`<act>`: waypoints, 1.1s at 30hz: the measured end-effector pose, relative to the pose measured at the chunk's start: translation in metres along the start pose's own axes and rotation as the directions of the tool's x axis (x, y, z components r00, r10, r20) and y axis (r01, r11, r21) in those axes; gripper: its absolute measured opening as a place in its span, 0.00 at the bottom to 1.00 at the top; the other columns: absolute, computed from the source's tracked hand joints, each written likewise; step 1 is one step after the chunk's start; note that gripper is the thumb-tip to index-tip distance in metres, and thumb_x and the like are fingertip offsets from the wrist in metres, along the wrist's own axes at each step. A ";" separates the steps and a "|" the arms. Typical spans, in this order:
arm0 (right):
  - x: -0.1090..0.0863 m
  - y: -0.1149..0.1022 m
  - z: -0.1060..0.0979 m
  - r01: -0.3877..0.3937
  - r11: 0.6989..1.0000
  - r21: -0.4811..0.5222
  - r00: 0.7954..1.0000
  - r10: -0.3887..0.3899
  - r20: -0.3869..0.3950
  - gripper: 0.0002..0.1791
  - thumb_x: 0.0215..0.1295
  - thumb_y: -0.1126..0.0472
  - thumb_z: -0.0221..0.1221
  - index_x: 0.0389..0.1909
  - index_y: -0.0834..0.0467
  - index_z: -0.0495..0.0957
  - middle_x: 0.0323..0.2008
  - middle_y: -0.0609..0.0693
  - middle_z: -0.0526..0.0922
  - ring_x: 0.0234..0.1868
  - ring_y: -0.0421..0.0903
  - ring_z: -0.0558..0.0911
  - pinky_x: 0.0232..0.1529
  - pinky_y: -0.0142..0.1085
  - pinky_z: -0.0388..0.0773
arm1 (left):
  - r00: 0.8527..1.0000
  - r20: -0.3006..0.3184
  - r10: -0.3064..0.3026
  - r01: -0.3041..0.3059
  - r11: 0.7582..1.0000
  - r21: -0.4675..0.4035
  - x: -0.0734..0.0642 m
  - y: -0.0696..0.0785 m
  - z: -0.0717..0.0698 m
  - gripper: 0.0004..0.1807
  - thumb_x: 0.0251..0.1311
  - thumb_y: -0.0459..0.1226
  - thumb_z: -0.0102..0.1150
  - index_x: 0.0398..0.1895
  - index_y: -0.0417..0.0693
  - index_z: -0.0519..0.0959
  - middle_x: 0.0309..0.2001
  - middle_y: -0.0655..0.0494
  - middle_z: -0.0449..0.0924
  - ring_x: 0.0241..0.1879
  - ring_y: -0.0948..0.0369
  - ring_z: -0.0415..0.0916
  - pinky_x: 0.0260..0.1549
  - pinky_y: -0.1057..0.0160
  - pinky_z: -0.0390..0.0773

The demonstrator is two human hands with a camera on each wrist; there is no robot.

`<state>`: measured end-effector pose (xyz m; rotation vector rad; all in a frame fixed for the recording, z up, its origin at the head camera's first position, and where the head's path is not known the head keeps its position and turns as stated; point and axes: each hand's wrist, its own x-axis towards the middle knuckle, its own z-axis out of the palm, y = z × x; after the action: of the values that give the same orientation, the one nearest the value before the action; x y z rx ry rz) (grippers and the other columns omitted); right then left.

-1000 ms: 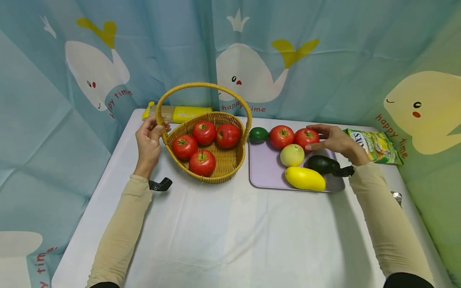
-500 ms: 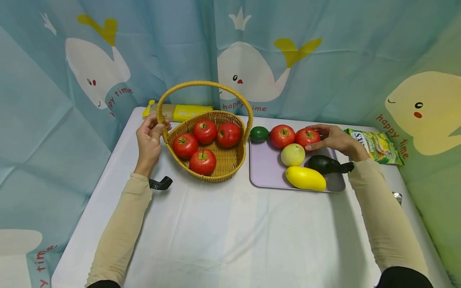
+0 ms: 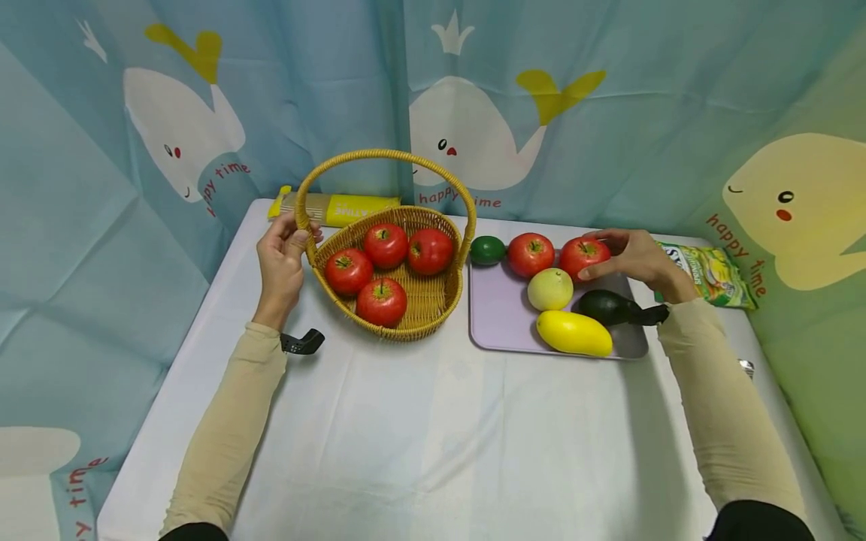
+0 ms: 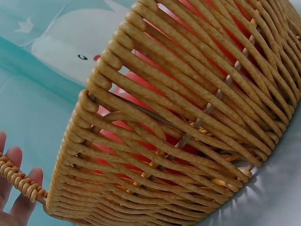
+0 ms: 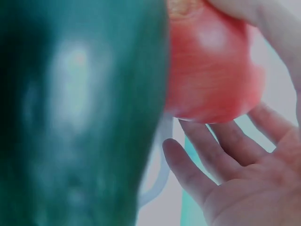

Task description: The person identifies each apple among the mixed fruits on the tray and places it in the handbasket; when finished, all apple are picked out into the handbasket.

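Observation:
My left hand grips the left side of the handle of a yellow wicker basket, where several red apples lie. In the left wrist view, fingers curl at the handle beside the woven wall. Over the back right corner of a lilac tray, my right hand holds another red apple between thumb and fingers. A dark green elongated vegetable fills the left of the right wrist view, beside that apple. One more apple sits at the tray's back edge.
The tray also bears a pale yellow-green round fruit and a long yellow fruit. A small green fruit is at its back left corner. A yellow packet lies behind the basket, a green snack bag at the right.
My right hand has shifted slightly right and up with the apple, which now stands a little apart from its neighbour. The left hand and basket stay in place.

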<state>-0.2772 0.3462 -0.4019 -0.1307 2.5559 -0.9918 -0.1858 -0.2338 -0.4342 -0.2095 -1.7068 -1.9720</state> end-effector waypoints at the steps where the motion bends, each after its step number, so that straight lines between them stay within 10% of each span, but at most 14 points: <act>1: -0.001 0.001 -0.001 0.008 1.000 0.004 1.000 -0.008 -0.014 0.44 0.63 0.48 0.75 0.76 0.58 0.68 0.68 0.58 0.74 0.61 0.52 0.73 0.60 0.33 0.78 | 1.000 0.000 -0.003 0.003 1.000 -0.005 0.000 0.000 0.000 0.11 0.77 0.27 0.52 0.54 0.45 0.82 0.42 0.52 0.84 0.43 0.58 0.84 0.50 0.64 0.87; 8: -0.012 -0.001 -0.009 0.056 0.991 0.122 0.997 -0.049 -0.057 0.39 0.64 0.58 0.75 0.73 0.60 0.69 0.51 0.34 0.80 0.50 0.40 0.80 0.47 0.25 0.85 | 1.000 0.000 0.004 -0.004 1.000 0.002 0.001 0.001 0.000 0.11 0.78 0.27 0.52 0.54 0.44 0.82 0.42 0.51 0.84 0.43 0.58 0.83 0.51 0.66 0.87; 19: -0.023 -0.012 -0.007 0.135 0.983 0.122 0.985 -0.120 -0.121 0.41 0.61 0.59 0.77 0.74 0.58 0.70 0.53 0.30 0.79 0.49 0.38 0.82 0.46 0.24 0.87 | 1.000 -0.005 -0.005 0.005 1.000 -0.017 0.001 -0.001 0.000 0.13 0.77 0.27 0.53 0.56 0.23 0.76 0.41 0.51 0.84 0.42 0.55 0.83 0.49 0.64 0.87; 27: -0.029 -0.022 -0.008 0.236 0.954 0.184 0.964 -0.206 -0.167 0.41 0.61 0.66 0.76 0.75 0.54 0.73 0.55 0.28 0.83 0.52 0.37 0.83 0.47 0.24 0.86 | 1.000 -0.009 -0.016 0.016 1.000 -0.020 -0.002 0.001 0.000 0.11 0.77 0.27 0.53 0.51 0.47 0.83 0.43 0.44 0.83 0.43 0.57 0.84 0.49 0.66 0.88; 33: -0.038 -0.034 -0.004 0.328 0.900 0.287 0.943 -0.293 -0.161 0.42 0.59 0.75 0.73 0.76 0.57 0.72 0.62 0.36 0.82 0.52 0.38 0.85 0.49 0.25 0.87 | 0.999 -0.011 -0.030 0.030 0.999 -0.019 -0.001 0.002 0.001 0.11 0.77 0.27 0.53 0.52 0.46 0.82 0.43 0.44 0.83 0.43 0.58 0.84 0.50 0.66 0.88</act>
<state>-0.2455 0.3323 -0.3644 -0.4160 2.4868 -1.5512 -0.1845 -0.2330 -0.4329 -0.1798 -1.6943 -2.0079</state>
